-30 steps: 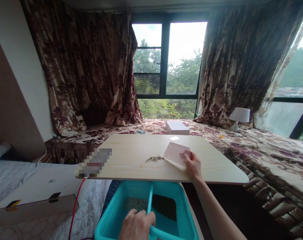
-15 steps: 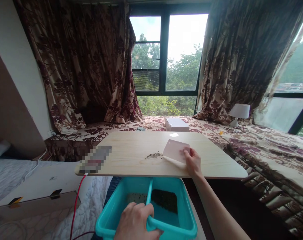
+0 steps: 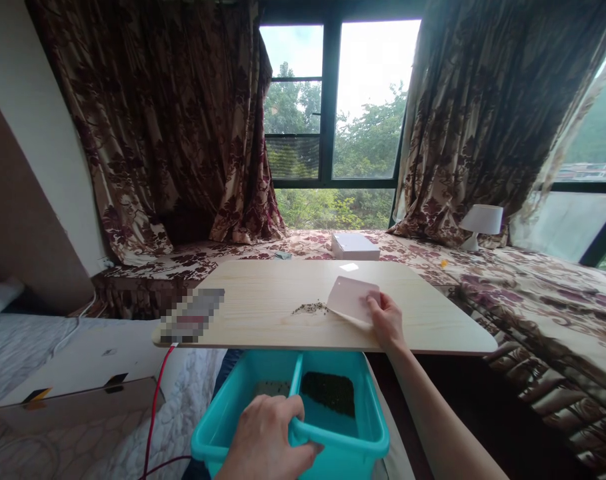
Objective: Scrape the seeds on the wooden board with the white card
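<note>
My right hand [image 3: 385, 320] pinches a thin pale plastic scraper [image 3: 351, 297], tilted with its lower edge on the wooden tabletop [image 3: 263, 283]. Just left of the scraper's edge lies a small scatter of dark grains [image 3: 310, 307]. Below the table's near edge, my left hand [image 3: 271, 437] is closed around the near rim and divider of a turquoise two-part tub [image 3: 377, 427]. In the tub's right compartment is a heap of dark grains [image 3: 330, 393]. A few specks show on a greyish patch in the left compartment, partly hidden by my left hand.
A blurred-out flat device [image 3: 195, 315] with a red cable [image 3: 157, 393] lies at the table's left end. A white box [image 3: 355, 247] and a lamp [image 3: 483, 220] stand on the window ledge. A cardboard box [image 3: 83, 370] sits on the bed at left.
The view has tilted slightly, and the tub and my left hand sit a little higher in it. My right hand, the scraper and the scattered grains look almost unchanged on the table.
</note>
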Motion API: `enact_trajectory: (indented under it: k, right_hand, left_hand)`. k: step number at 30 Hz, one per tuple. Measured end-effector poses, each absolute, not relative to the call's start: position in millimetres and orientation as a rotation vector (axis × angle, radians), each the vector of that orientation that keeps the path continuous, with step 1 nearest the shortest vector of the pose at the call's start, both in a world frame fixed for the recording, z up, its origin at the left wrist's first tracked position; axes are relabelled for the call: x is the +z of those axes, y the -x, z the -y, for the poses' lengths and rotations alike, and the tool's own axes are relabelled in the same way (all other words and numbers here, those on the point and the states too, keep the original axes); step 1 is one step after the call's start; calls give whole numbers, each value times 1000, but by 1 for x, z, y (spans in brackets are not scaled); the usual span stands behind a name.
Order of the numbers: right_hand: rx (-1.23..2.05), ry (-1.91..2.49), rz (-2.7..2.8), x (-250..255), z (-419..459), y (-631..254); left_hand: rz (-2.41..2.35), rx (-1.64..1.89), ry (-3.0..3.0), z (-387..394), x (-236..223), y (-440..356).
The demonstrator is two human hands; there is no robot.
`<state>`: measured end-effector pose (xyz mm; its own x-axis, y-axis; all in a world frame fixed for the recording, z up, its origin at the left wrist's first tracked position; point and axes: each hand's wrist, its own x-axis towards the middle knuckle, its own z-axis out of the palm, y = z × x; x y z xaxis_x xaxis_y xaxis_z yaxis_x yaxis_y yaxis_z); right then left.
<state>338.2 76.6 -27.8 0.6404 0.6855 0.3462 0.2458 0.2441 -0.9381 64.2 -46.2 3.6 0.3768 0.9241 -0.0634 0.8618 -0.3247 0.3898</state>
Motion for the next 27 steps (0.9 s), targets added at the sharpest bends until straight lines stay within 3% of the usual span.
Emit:
enact_trajectory:
  k: [27]
  right_hand:
    - [411,1306,924,-14,-66,-330]
  left_hand:
    - [-1578,311,-2263,46,1,-61]
